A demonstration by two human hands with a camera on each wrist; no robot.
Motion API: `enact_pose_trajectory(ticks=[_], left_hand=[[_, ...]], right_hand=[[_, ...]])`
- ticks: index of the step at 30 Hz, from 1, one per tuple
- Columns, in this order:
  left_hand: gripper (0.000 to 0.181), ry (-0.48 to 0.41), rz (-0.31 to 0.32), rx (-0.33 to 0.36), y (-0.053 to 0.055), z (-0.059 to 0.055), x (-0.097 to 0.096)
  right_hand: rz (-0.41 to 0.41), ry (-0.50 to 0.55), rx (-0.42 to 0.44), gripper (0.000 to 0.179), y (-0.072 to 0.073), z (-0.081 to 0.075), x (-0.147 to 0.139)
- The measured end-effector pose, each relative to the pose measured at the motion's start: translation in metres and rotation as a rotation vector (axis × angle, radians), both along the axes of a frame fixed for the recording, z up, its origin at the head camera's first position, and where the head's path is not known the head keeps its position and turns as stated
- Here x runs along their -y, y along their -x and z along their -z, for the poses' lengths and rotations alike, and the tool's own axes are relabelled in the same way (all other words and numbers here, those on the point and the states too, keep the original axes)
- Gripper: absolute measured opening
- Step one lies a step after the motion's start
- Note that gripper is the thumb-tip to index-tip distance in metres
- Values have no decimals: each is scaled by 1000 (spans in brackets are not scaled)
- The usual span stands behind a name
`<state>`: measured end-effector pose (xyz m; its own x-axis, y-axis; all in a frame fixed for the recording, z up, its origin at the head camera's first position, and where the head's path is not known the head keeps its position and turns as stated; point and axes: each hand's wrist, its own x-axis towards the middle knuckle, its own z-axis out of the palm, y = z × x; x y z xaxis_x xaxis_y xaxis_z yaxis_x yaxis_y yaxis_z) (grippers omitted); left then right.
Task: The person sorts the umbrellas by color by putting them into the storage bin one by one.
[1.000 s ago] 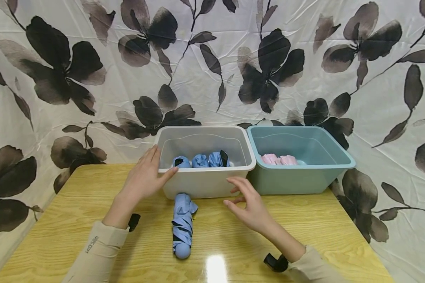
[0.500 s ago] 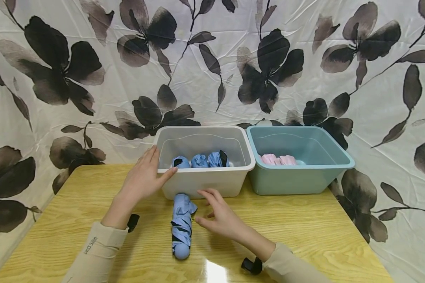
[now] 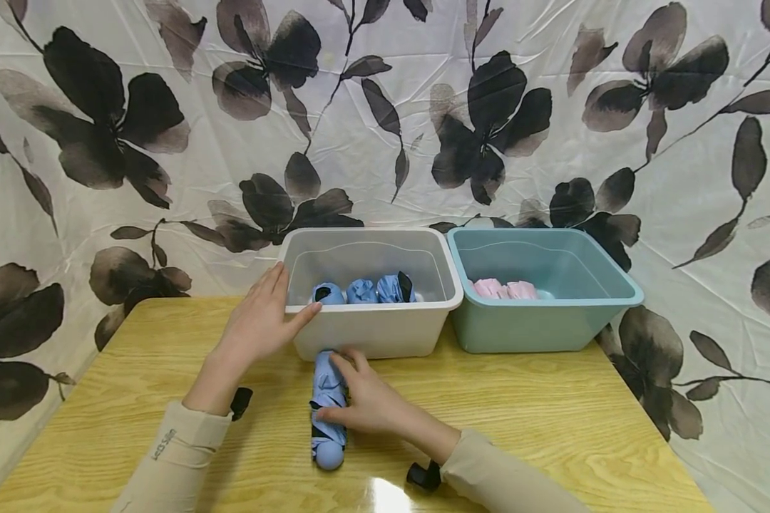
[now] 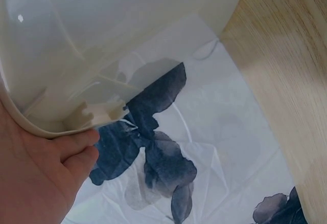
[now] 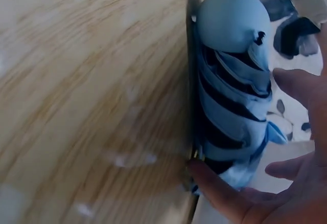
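Note:
A blue folding umbrella [image 3: 326,395] with black stripes lies on the table, its round handle towards the front edge. My right hand [image 3: 372,400] reaches across it from the right, fingers spread and not closed around it; in the right wrist view one fingertip [image 5: 196,169] is right at its side near the tabletop. My left hand [image 3: 253,324] rests on the left corner of the white bin [image 3: 372,331], fingers extended along the side and thumb on the front rim. Inside that bin stand several rolled blue umbrellas [image 3: 362,291].
To the right of the white bin, a teal bin [image 3: 520,328] holds pink rolled items [image 3: 505,288]. Both stand at the back of the wooden table [image 3: 520,413], before a floral curtain [image 3: 385,128].
My right hand has moved left, from in front of the white bin's right part to over the blue umbrella. The left hand has stayed on the bin's corner.

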<state>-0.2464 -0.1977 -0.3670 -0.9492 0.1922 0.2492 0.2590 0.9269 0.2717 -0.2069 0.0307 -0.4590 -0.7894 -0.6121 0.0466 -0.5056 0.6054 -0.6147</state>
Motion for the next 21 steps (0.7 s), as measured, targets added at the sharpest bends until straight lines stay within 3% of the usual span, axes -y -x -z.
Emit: enact_pose_trajectory(ticks=[6,10,21], left_hand=[[106,-3,-1,0,1,1,0],[106,-3,0,-1,0,1,0],[106,-9,2,2,2,2,0]], right_hand=[[13,-95,-43,99,-1,2,12],[30,-97,-59,99,-2,4,15],[14,152,74,95,2,15,9]])
